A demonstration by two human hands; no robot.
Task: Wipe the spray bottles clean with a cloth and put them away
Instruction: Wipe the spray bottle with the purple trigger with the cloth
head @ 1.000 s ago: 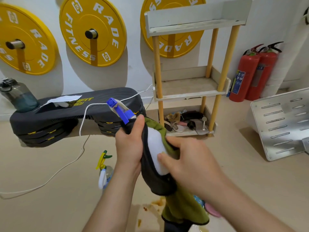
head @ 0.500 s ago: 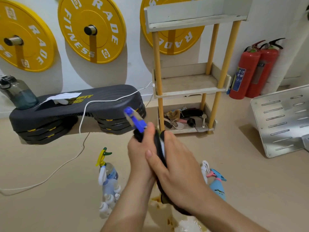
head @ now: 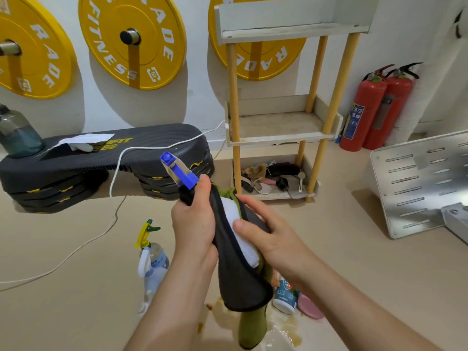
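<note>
The white spray bottle (head: 231,211) with a blue nozzle is held up between both hands, wrapped in a dark and green cloth (head: 238,282). The left hand (head: 195,224) grips its neck. The right hand (head: 268,236) curls round the cloth-covered body. Below the left hand, a second bottle (head: 152,257) stands on the floor (head: 354,262).

Bright, even indoor light falls from above: the yellow weight plates (head: 131,39) left of the shelf rack (head: 278,138) throw soft grey shadows down the white wall beneath them. Right of the rack a metal panel (head: 417,183) carries a dull sheen, and in front of it a wet floor patch (head: 281,333) glints. The wide lens tilts the rack's posts, and the whole picture is slightly soft.
</note>
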